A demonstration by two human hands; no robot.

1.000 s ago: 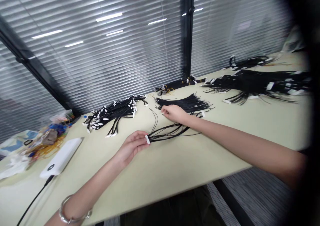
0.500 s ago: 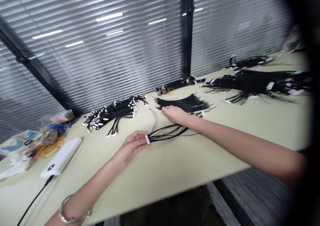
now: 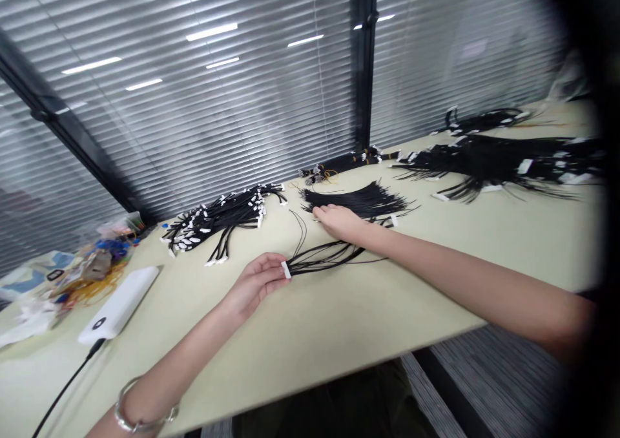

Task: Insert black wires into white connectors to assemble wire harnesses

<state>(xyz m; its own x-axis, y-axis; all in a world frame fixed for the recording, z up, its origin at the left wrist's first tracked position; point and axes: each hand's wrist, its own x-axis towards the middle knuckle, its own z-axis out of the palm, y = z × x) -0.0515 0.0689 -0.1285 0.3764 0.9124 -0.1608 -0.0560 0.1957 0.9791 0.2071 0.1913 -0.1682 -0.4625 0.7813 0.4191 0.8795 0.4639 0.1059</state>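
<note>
- The left hand (image 3: 261, 276) pinches a white connector (image 3: 286, 270) between thumb and fingers, just above the near part of the table (image 3: 320, 334).
- The right hand (image 3: 339, 223) has its fingertips drawn close together at the near edge of a pile of loose black wires (image 3: 361, 199); whether they grip one cannot be told.
- From the connector, black cables (image 3: 329, 260) run rightward beneath the right forearm, toward another white connector (image 3: 394, 220).
- That piece appears partly made up: many cables are joined, while a few thin ends stray loose. How many slots remain cannot be seen.
- The pile seems still unconnected; the connectored bundle (image 3: 227, 215) beyond the left hand looks further along.
- Bare tabletop separates the held connector from the front edge; leftward, a white power bank (image 3: 119, 305) bounds the room.
</note>
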